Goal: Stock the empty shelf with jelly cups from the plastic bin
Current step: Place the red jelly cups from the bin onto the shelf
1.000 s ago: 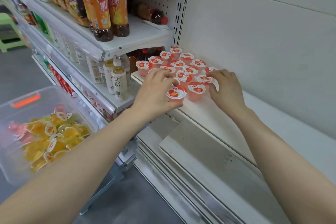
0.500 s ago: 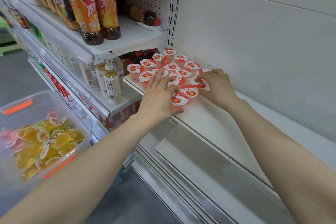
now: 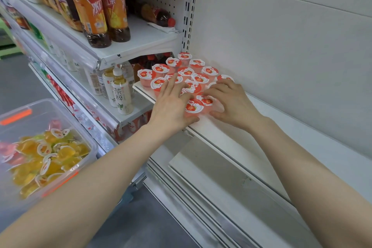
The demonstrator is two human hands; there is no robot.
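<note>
Left hand (image 3: 172, 106), fingers straight, pressed flat on the jelly cups (image 3: 201, 78) at the left end of the shelf (image 3: 213, 129); right hand (image 3: 233, 104) curved against them, its hold unclear.

The left hand (image 3: 171, 106) and right hand (image 3: 231, 104) hide some cups (image 3: 186, 71). The bin (image 3: 30, 125) runs off the left edge, the bottles (image 3: 88, 12) off the top.

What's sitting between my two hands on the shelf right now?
In the head view, two strawberry jelly cups, the nearest of the cluster, sit between the left hand and the right hand on the white shelf.
</note>
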